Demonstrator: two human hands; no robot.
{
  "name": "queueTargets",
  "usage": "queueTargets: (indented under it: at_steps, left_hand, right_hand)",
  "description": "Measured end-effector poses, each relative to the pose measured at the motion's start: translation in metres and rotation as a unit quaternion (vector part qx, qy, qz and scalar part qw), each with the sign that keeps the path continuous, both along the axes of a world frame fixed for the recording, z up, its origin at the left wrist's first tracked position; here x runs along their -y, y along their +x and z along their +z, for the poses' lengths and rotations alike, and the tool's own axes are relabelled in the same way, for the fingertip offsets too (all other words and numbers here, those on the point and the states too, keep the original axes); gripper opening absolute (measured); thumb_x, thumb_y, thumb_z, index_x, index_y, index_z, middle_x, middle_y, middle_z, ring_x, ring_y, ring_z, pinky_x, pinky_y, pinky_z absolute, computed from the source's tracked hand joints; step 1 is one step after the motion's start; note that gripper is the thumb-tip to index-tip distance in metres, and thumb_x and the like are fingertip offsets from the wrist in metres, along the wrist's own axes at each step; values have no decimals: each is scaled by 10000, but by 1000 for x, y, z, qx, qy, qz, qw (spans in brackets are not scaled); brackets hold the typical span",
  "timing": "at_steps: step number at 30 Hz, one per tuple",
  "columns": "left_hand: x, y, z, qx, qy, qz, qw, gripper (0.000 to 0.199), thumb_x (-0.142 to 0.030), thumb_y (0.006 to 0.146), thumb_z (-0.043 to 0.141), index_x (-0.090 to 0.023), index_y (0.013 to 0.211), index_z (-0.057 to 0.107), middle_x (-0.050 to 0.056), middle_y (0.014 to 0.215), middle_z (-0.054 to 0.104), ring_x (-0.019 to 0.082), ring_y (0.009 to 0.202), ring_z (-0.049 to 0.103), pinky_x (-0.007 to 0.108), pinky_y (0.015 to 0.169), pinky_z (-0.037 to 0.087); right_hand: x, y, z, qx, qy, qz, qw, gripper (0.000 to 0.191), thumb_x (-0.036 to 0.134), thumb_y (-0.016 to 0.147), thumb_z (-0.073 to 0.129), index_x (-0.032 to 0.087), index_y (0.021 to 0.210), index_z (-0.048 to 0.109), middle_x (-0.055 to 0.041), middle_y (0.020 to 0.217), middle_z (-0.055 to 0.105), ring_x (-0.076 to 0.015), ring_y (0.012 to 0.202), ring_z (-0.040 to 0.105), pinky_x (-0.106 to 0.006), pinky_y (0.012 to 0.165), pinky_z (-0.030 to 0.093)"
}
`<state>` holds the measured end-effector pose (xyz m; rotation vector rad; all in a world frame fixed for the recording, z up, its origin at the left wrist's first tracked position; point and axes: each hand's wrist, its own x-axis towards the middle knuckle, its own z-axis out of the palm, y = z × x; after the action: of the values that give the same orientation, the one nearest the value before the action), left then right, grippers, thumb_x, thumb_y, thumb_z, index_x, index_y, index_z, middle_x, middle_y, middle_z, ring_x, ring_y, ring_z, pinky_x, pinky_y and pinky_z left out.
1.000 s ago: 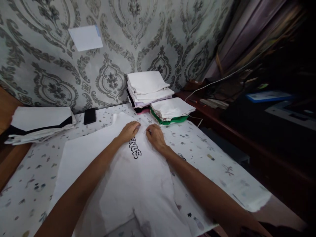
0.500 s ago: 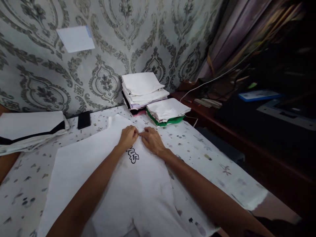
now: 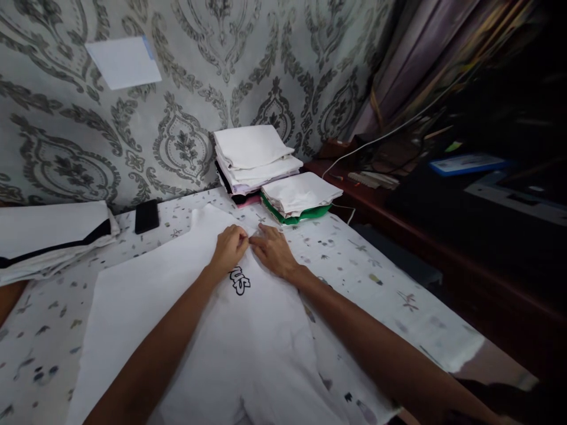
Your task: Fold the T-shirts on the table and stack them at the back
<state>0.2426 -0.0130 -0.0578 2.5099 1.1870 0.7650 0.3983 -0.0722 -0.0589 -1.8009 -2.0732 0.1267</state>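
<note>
A white shirt point(image 3: 146, 295) with dark outlined lettering lies spread over a patterned white cloth. My left hand point(image 3: 230, 247) is closed in a pinch on the shirt's fabric, just above the lettering. Beside it, my right hand point(image 3: 272, 251) rests on the same garment with its fingers apart, the index finger and thumb pointing toward my left hand. The fingertips of the two hands nearly meet. Both forearms cross over the shirt and hide parts of it.
Two stacks of folded clothes, a taller one point(image 3: 252, 150) and a lower one point(image 3: 303, 195), stand at the back. A black phone point(image 3: 146, 216) and folded clothes point(image 3: 53, 233) lie on the left. Dark furniture with a cable is on the right.
The view has shifted slightly, so the wall and stacks sit a little further left and higher. My right hand's fingers have spread slightly; my left hand keeps its pinch.
</note>
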Motion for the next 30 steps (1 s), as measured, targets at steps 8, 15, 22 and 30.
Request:
queueTargets:
  at_steps: [8, 15, 22, 30]
  left_hand:
    - [-1, -3, 1, 37, -7, -79, 996, 78, -177, 855, 520, -222, 799, 550, 17, 811, 610, 186, 807, 582, 331, 787, 468]
    - [-7, -5, -8, -7, 3, -5, 1000, 353, -111, 868, 439, -189, 1191, 559, 111, 1212, 639, 239, 1165, 558, 423, 1034, 449]
    - [-13, -3, -13, -112, -11, -9, 994, 527, -71, 883, 401, -187, 1381, 529, 89, 1511, 511, 223, 1427, 414, 436, 1166, 352]
    - [-8, -3, -6, -168, -7, -13, 986, 546, -110, 925, 382, -227, 1447, 493, 61, 1565, 446, 225, 1460, 365, 451, 1156, 354]
  right_hand:
    - [-12, -9, 7, 58, -108, -25, 992, 494, 405, 999, 414, 79, 1303, 627, -212, 1643, 208, -349, 1533, 129, -546, 1212, 138]
    - [-14, -6, 5, 67, -92, -27, 993, 467, 401, 985, 443, 93, 1282, 628, -218, 1624, 263, -351, 1523, 177, -567, 1200, 173]
    - [-12, -4, 2, 59, -92, -36, 993, 474, 445, 998, 431, 115, 1277, 626, -203, 1623, 281, -335, 1523, 188, -543, 1208, 170]
    - [0, 11, 4, 54, -84, -23, 995, 484, 504, 996, 465, 172, 1320, 606, -188, 1607, 327, -321, 1513, 234, -513, 1207, 200]
